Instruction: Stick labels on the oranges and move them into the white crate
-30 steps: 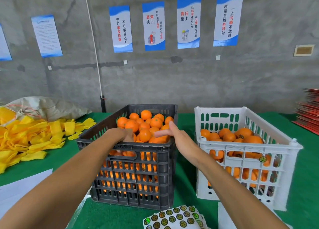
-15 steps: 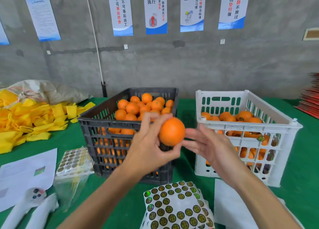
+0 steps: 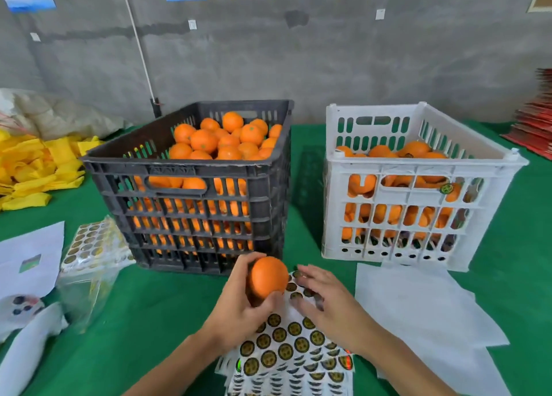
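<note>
My left hand (image 3: 239,306) grips one orange (image 3: 268,277) just above a sheet of round black-and-gold labels (image 3: 286,348) on the green table. My right hand (image 3: 325,300) lies flat over the top of that sheet with its fingers spread, right beside the orange. Behind them a black crate (image 3: 185,168) is heaped with bare oranges (image 3: 227,141). To its right stands the white crate (image 3: 418,168), partly filled with oranges, one showing a label through the side.
White paper sheets (image 3: 424,312) lie in front of the white crate. A bag of label sheets (image 3: 89,246), white paper and a white object sit at the left. Yellow cloths (image 3: 35,168) are piled at the far left, red stacks (image 3: 537,126) at the far right.
My left hand took an orange out of the black crate and brought it down over the label sheet. My right hand dropped from beside the orange onto the labels. My view tilted downward.
</note>
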`<state>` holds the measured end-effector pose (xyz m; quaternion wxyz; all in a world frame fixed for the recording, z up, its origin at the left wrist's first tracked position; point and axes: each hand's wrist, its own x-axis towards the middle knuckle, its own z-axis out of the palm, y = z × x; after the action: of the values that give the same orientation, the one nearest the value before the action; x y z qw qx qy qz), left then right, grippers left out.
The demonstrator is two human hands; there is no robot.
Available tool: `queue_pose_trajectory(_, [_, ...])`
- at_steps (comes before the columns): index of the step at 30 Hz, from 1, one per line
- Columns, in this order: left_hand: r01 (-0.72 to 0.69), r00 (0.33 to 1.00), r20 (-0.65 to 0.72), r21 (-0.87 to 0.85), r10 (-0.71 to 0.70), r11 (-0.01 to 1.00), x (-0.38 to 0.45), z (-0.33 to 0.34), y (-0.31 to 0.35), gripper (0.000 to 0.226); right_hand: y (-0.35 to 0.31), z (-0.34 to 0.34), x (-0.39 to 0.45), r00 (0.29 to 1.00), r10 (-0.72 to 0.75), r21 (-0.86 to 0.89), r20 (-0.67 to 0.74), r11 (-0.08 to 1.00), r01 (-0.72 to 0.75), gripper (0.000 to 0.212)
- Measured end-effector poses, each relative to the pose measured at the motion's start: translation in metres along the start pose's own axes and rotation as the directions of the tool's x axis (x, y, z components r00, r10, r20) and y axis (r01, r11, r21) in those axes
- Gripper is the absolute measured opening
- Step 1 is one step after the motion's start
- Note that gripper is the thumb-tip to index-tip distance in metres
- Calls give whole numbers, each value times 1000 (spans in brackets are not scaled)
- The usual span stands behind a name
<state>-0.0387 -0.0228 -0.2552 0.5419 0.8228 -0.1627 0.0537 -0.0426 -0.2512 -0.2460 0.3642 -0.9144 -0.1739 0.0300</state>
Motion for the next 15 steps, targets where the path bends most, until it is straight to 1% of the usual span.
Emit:
queue_pose_trajectory(1, [44,999,-13,-65,-45,997,-1,1,-1,70,5,4,0,1000,-3,-94,23,996,5,61])
queue_pose_trajectory(2, [77,997,-14,-120,-80,990,-1,2,-1,70,9,7,1,999,2,-134,34,991,3,68])
queue_pose_trajectory(3, [98,995,-11,-150,-100,984,-1,3,-1,70,11,8,1,999,4,-146,38,989,2,69])
queue_pose_trajectory(5, [108,994,-4,-164,-110,981,-2,4,-1,67,14,9,0,1000,-7,-137,21,990,10,64])
queue_pose_trajectory(8, [106,994,-9,-148,-108,983,-1,4,1,57,14,9,1,999,-17,-78,-31,997,14,47])
queue_pose_trajectory(12, [100,995,1,-155,-101,983,-3,3,1,57,14,11,5,995,31,-4,-93,999,-32,32])
queue_pose_trajectory(14, [101,995,8,-149,-101,984,-3,2,0,58,14,11,6,991,40,15,-130,999,-38,30])
queue_pose_trajectory(15, [101,995,11,-143,-100,985,-3,2,0,58,14,10,6,988,34,-3,-148,999,-35,31])
